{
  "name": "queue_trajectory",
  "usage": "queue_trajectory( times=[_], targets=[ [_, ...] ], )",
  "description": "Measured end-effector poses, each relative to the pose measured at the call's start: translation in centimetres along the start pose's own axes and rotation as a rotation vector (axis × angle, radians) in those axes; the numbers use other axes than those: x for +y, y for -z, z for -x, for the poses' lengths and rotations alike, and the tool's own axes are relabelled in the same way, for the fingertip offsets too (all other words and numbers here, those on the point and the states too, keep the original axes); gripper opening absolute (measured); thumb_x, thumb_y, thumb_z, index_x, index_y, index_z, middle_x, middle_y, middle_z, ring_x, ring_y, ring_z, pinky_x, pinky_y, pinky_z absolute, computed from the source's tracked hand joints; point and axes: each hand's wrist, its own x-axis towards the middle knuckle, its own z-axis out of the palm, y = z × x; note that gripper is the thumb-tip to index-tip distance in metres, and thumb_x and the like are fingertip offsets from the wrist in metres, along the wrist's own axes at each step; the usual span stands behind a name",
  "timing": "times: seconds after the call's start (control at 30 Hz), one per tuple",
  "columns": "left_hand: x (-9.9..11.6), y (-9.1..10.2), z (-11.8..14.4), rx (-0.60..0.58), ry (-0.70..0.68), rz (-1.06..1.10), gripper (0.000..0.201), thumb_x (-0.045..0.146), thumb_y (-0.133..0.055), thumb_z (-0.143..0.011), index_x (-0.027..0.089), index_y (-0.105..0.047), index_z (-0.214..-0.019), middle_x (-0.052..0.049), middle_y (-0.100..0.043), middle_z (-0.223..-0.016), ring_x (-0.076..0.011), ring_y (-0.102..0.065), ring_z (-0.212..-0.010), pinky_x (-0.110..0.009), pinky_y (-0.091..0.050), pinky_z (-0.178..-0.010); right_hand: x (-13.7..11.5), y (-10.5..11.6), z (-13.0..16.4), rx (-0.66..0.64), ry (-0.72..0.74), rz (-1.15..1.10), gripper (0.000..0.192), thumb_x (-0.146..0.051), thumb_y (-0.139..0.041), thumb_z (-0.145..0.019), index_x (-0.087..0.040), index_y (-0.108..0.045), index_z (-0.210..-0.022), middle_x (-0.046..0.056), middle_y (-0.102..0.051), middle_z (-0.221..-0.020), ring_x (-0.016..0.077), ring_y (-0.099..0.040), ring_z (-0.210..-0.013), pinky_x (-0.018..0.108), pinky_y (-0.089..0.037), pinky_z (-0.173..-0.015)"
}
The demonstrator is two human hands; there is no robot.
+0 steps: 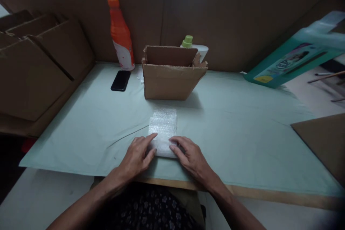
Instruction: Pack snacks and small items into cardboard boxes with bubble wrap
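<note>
Both my forearms come up from the bottom edge over my dark flower-print clothing, and my hands meet at the near end of a bubble-wrap bundle lying on the pale green sheet that covers the table. My left hand lies palm down with the fingers loosely together, their tips pressing on the left near corner of the bundle; my right hand does the same from the other side, fingers stretched flat along the near right edge. Neither hand pinches or lifts anything: both simply rest on the wrap and hold it against the sheet. The bundle is a narrow strip reaching away from me, close to the front edge of the table and about midway across it. Beyond its far end, with a gap of bare sheet between, stands an open cardboard box, its flaps up. Left of the box a black phone lies flat, and just behind the phone an orange bottle stands upright against the brown back wall. Behind the box a white bottle with a green cap shows above its rim. Flattened cartons lean at far left, and a teal printed box lies tilted at far right.
</note>
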Motion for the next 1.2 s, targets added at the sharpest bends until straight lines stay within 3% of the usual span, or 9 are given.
queue_trajectory(
  times=[0.07,0.13,0.3,0.43,0.63,0.83,1.0,1.1,1.2],
  targets=[
    [-0.5,-0.7,-0.9,-0.002,0.061,-0.023,0.047,0.024,-0.049,-0.093,0.016,-0.051,-0.139,-0.008,-0.068,-0.093,-0.0227,-0.059,-0.081,-0.041,-0.05,-0.081,0.2,0.0,0.8,0.22,0.076,0.08,0.02,-0.026,-0.057,-0.096,-0.022,-0.064,-0.115,0.008,-0.073,-0.107,0.0241,-0.066,-0.098,0.041,-0.05,-0.085],
    [-0.7,-1.2,-1.7,-0.024,0.077,-0.059,0.05,0.024,-0.051,-0.091,0.014,-0.05,-0.14,-0.008,-0.067,-0.089,-0.0234,-0.059,-0.079,-0.041,-0.05,-0.08,0.1,-0.2,1.9,0.273,0.195,0.154,0.024,-0.02,-0.059,-0.094,-0.023,-0.063,-0.118,0.009,-0.072,-0.107,0.0244,-0.065,-0.1,0.041,-0.049,-0.086],
    [-0.8,-1.5,-2.3,0.048,0.011,-0.155,0.049,0.023,-0.054,-0.092,0.019,-0.048,-0.14,-0.008,-0.068,-0.097,-0.0245,-0.06,-0.087,-0.044,-0.051,-0.084,-0.2,-1.9,2.1,-0.037,0.283,0.302,0.033,-0.015,-0.058,-0.092,-0.019,-0.063,-0.124,0.013,-0.068,-0.126,0.0302,-0.059,-0.118,0.048,-0.047,-0.094],
    [-0.5,-0.7,-0.9,0.176,-0.148,-0.165,0.046,0.028,-0.058,-0.094,0.021,-0.047,-0.138,-0.014,-0.06,-0.125,-0.0288,-0.056,-0.114,-0.048,-0.048,-0.095,0.0,-2.1,0.9,-0.043,0.255,0.251,0.031,-0.009,-0.05,-0.095,-0.018,-0.066,-0.12,0.011,-0.073,-0.113,0.0263,-0.064,-0.105,0.044,-0.048,-0.089],
    [0.6,0.3,1.1,0.016,-0.269,-0.088,0.049,0.014,-0.054,-0.092,0.024,-0.044,-0.14,-0.01,-0.062,-0.124,-0.0267,-0.053,-0.117,-0.049,-0.045,-0.101,0.1,-0.4,1.4,-0.154,0.045,-0.053,0.03,-0.021,-0.052,-0.098,-0.023,-0.065,-0.125,0.006,-0.076,-0.112,0.0212,-0.069,-0.095,0.039,-0.053,-0.085],
    [-0.3,-1.1,-2.0,-0.013,-0.185,-0.161,0.042,0.017,-0.049,-0.094,0.019,-0.048,-0.136,-0.009,-0.068,-0.104,-0.0247,-0.06,-0.094,-0.044,-0.05,-0.086,0.8,-0.2,2.4,0.142,0.108,0.155,0.027,-0.026,-0.056,-0.097,-0.02,-0.065,-0.121,0.012,-0.071,-0.117,0.027,-0.065,-0.106,0.045,-0.05,-0.088],
    [-0.3,-1.3,-3.9,0.036,-0.073,-0.266,0.036,0.021,-0.053,-0.093,0.02,-0.056,-0.129,-0.011,-0.064,-0.111,-0.0261,-0.058,-0.101,-0.046,-0.049,-0.09,0.7,-1.0,2.5,0.035,0.201,0.316,0.032,-0.022,-0.06,-0.093,-0.021,-0.064,-0.125,0.014,-0.069,-0.12,0.0299,-0.062,-0.11,0.048,-0.048,-0.092],
    [0.4,-0.9,-3.0,0.172,0.07,-0.035,0.042,0.033,-0.056,-0.093,0.021,-0.053,-0.133,-0.01,-0.062,-0.113,-0.0249,-0.06,-0.1,-0.045,-0.052,-0.089,1.6,-1.2,1.4,0.058,0.135,0.256,0.032,-0.02,-0.055,-0.095,-0.021,-0.063,-0.126,0.013,-0.073,-0.115,0.0281,-0.066,-0.104,0.046,-0.05,-0.089],
    [1.6,-0.9,-1.0,0.216,0.347,0.473,0.055,0.043,-0.059,-0.091,0.02,-0.047,-0.139,-0.012,-0.061,-0.12,-0.0244,-0.062,-0.105,-0.041,-0.056,-0.085,2.4,-1.1,0.3,0.13,-0.032,0.057,0.03,-0.027,-0.055,-0.096,-0.022,-0.064,-0.124,0.011,-0.074,-0.116,0.0266,-0.068,-0.101,0.044,-0.052,-0.088]
  ],
)
